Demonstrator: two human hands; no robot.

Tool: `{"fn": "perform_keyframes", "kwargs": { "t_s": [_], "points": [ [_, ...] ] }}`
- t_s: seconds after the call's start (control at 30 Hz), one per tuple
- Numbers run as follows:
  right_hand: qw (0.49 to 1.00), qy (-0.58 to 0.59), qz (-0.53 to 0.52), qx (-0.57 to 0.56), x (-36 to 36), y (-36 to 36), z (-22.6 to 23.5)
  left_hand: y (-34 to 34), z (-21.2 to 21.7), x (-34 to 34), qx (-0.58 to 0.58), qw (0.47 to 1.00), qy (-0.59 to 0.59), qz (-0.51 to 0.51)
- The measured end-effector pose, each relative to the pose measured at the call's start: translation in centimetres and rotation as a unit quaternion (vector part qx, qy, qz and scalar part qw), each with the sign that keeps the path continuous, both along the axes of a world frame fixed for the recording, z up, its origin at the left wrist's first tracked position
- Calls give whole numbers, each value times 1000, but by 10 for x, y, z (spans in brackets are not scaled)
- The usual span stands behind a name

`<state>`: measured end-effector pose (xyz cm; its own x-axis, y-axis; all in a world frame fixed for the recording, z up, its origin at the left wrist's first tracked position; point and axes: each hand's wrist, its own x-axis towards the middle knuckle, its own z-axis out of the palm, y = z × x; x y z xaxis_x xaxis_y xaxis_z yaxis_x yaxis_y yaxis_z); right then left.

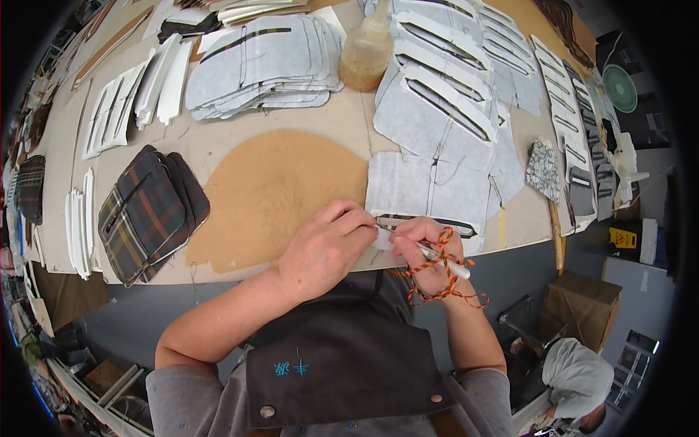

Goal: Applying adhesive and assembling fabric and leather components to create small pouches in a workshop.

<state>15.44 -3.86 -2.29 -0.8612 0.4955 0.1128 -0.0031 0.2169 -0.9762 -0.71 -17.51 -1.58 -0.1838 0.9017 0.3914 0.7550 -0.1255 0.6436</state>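
Note:
My left hand [328,244] is closed, its fingertips pinching the near edge of a pale grey backed fabric panel [408,182] at the table's front edge. My right hand [431,255] grips a slim white-handled tool [457,270], its narrow end pointing toward my left fingertips. An orange and black braided cord [424,293] hangs in loops around the tool and my right hand. Beneath my right fingers lies a dark slit strip [466,228] on the panel. The tool's tip is too small to make out.
A tan rounded board [280,189] lies left of the panel, beside plaid fabric pieces [149,211]. Behind stand a stack of grey panels [266,69] and a glue bottle [366,54]. A wooden-handled tool [555,226] overhangs the right edge. Another person [579,375] sits lower right.

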Motion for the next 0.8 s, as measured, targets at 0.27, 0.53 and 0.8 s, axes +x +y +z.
{"fn": "perform_keyframes", "kwargs": {
  "t_s": [0.27, 0.53, 0.8],
  "points": [
    [997, -21, -53, 47, -5, -14, 3, 1, 2, -2, 4, 1000, 0, -5],
    [947, 78, 54, 306, -7, -1, 2, 2, 0, 0, -1, 1000, -16, 11],
    [944, 97, 73, 306, -3, 3, 2, 1, -1, 4, 2, 998, -47, 36]
  ]
}}
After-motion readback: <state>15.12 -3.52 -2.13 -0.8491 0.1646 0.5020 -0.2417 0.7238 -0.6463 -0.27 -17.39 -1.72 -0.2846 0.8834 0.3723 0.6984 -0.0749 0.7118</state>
